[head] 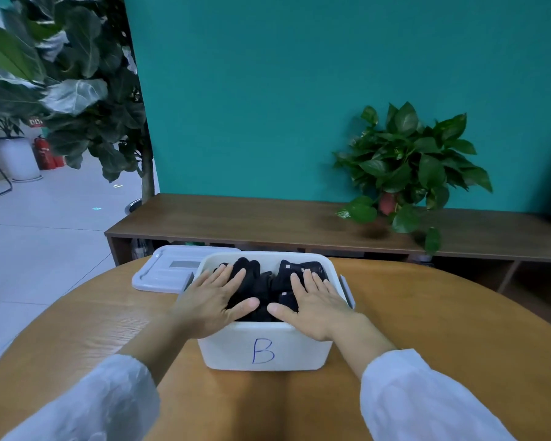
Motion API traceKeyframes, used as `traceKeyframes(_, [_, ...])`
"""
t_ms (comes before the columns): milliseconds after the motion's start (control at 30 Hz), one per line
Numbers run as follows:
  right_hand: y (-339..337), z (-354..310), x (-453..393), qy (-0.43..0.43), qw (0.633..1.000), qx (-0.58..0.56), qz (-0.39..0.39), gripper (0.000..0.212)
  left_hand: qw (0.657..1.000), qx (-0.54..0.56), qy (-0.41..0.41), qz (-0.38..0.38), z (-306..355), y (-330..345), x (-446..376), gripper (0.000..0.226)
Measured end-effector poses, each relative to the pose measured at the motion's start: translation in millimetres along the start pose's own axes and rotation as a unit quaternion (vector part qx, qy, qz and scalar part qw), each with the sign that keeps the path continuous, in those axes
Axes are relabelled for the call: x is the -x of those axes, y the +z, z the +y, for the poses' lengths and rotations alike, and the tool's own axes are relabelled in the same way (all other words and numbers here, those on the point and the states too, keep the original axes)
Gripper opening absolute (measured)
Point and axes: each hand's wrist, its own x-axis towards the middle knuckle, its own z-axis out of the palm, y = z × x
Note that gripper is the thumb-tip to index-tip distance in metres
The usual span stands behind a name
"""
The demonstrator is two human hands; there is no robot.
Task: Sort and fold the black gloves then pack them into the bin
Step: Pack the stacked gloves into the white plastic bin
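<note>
A white plastic bin (295,348) marked with a blue letter B stands on the round wooden table in front of me. Several folded black gloves (261,283) fill it to the rim. My left hand (212,302) lies flat with straight fingers on the gloves at the bin's left side. My right hand (314,305) lies flat in the same way on the gloves at the right side. Both thumbs point toward each other above the bin's near wall. The hands cover part of the pile.
The bin's white lid (169,270) lies on the table just behind and left of the bin. A low wooden shelf (268,218) with a potted plant (407,173) runs along the teal wall. A large leafy plant (77,84) stands at the left.
</note>
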Motion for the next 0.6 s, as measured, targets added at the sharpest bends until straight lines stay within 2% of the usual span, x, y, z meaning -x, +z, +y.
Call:
traceKeyframes(200, [8.2, 1.3, 27.4, 0.004, 1.0, 0.022, 0.001, 0.115, 0.999, -0.043, 0.003, 0.022, 1.2, 6.4, 28.1, 0.139])
traceKeyframes(367, [7.0, 6.1, 31.9, 0.034, 0.999, 0.019, -0.004, 0.118, 0.997, -0.066, -0.02, 0.025, 15.6, 8.8, 24.7, 0.132])
traceKeyframes(600, [-4.4, 36.9, 47.5, 0.081, 0.996, 0.022, -0.035, 0.12, 0.997, -0.073, -0.002, 0.031, 52.6, 13.2, 7.8, 0.137])
